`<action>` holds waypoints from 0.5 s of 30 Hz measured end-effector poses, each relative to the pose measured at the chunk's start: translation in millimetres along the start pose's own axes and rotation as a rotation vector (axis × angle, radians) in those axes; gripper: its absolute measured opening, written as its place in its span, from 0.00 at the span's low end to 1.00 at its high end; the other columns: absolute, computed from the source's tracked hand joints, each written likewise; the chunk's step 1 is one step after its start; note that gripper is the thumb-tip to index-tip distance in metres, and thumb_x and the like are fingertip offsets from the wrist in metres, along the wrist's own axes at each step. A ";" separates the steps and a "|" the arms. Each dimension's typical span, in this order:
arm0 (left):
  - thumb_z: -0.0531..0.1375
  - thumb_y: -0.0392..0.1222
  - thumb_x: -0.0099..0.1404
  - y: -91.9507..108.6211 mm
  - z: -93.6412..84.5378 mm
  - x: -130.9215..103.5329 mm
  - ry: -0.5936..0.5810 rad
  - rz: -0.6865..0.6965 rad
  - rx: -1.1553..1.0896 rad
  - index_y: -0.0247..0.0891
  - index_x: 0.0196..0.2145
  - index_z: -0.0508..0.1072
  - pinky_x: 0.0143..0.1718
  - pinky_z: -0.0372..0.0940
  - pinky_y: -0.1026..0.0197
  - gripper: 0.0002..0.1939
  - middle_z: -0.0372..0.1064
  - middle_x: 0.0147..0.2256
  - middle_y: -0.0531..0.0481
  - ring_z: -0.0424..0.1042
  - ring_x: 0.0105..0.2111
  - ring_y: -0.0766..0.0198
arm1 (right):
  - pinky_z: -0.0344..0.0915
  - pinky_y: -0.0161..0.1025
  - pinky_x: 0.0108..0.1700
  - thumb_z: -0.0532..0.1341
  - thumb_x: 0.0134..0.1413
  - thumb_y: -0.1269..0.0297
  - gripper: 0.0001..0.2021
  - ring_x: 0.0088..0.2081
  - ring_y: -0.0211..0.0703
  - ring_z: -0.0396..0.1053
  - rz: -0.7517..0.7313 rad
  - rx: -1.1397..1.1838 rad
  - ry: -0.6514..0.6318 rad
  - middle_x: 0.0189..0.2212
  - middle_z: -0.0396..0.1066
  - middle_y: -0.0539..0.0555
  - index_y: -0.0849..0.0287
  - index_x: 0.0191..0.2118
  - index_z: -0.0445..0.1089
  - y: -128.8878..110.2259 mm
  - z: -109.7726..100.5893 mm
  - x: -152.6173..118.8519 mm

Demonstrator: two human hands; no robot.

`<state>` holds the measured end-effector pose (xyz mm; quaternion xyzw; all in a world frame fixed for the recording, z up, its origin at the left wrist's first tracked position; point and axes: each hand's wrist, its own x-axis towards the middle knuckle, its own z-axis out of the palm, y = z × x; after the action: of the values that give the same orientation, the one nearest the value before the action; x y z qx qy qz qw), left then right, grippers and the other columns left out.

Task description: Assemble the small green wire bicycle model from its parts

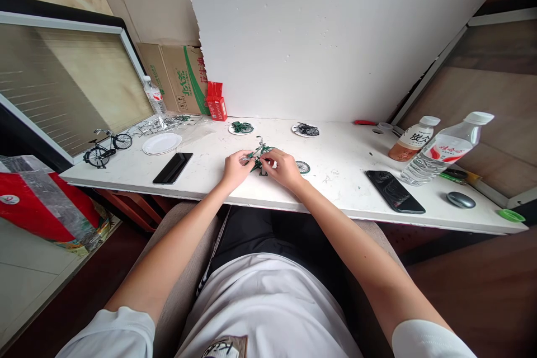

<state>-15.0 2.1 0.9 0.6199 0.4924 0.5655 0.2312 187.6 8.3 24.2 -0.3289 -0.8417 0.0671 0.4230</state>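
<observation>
Together, the left hand point(235, 169) and right hand point(284, 168) pinch a small green model bicycle point(259, 154) between their fingertips, just above the white table point(335, 190) near its front edge. Just right of the grip lies a loose wheel point(302, 167). Beyond the grip sit two small plates of parts point(241, 128). Well left of it lie a black phone point(173, 168) and a finished black model bicycle point(107, 147).

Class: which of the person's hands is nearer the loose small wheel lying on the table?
Right. The right hand sits just beside the loose wheel; the left hand is farther off, beyond the green model.
</observation>
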 end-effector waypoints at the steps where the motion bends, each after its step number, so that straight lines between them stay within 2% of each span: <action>1: 0.68 0.40 0.65 -0.1 0.1 0.0 -0.006 0.003 0.007 0.36 0.46 0.83 0.50 0.77 0.54 0.12 0.84 0.48 0.40 0.83 0.43 0.55 | 0.68 0.38 0.39 0.62 0.71 0.64 0.07 0.34 0.41 0.75 0.002 -0.001 -0.003 0.38 0.79 0.54 0.56 0.43 0.79 -0.2 -0.1 0.1; 15: 0.68 0.41 0.66 -2.8 0.7 -0.2 -0.034 0.029 0.017 0.36 0.47 0.83 0.51 0.77 0.54 0.12 0.84 0.47 0.40 0.83 0.44 0.54 | 0.67 0.39 0.40 0.61 0.71 0.63 0.08 0.34 0.42 0.74 0.022 0.002 -0.035 0.39 0.79 0.55 0.55 0.44 0.78 0.1 0.8 -0.2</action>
<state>-15.3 3.2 -1.7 0.6385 0.4842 0.5539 0.2259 187.1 8.4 23.5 -0.3364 -0.8452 0.0784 0.4079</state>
